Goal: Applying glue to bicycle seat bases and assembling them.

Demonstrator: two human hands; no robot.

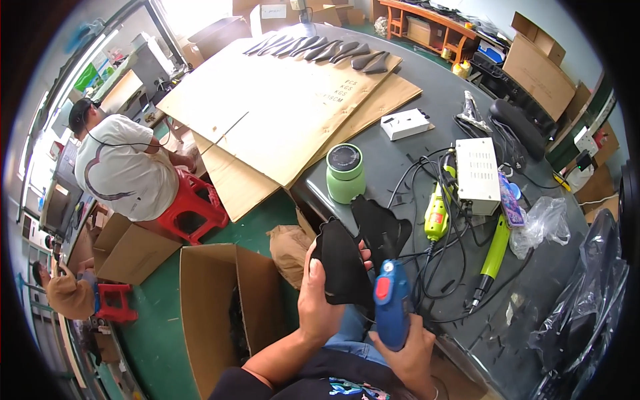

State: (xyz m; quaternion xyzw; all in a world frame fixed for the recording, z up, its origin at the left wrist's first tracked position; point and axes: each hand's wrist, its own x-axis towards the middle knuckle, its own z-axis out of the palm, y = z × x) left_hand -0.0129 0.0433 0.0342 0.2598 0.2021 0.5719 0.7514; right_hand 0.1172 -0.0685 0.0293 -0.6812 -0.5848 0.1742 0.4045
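My left hand (320, 303) grips a black padded piece (342, 260), thumb along its left edge and fingertips showing at its right edge. Beside it is a black lobed piece (383, 230); I cannot tell whether the two are joined. My right hand (410, 350) is wrapped round a blue handheld power tool (392, 317) with a red-orange patch on its body. The tool's front end points away from me, close to the lobed piece; its tip is hard to make out. A green jar (346, 180) with a dark lid stands just beyond the black pieces.
Cardboard sheets (267, 113) carry a row of black curved parts (320, 50). Right on the grey table (427, 167) are a white control box (477, 170), yellow-green tools (437, 213), tangled cables and plastic bags (580, 313). An open carton (210, 293) is at left; a seated person (123, 163) is beyond.
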